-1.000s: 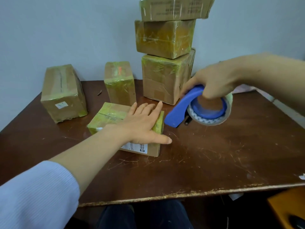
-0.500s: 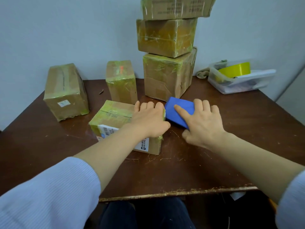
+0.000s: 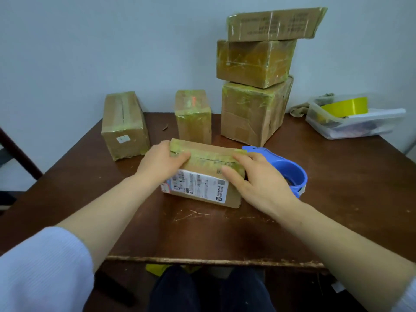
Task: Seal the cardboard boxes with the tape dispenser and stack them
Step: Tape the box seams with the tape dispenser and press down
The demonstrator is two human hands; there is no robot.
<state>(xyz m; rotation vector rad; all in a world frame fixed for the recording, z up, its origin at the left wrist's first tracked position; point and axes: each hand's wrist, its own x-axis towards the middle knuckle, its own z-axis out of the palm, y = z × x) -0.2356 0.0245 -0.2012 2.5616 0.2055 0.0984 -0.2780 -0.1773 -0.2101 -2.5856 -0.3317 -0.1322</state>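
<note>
Hands both gripping small box (image 3: 202, 176) at middle of table (image 3: 337, 199): left hand (image 3: 161, 162) curling over left end, right hand (image 3: 258, 183) clamping right end, thumb on labelled front. Tape dispenser (image 3: 290, 170) lying free, just right of small box. One second ago right hand was carrying tape dispenser and left hand was pressing flat on top. Taping seeming finished; lifting to stack (image 3: 254, 113) at far edge probably coming next.
</note>
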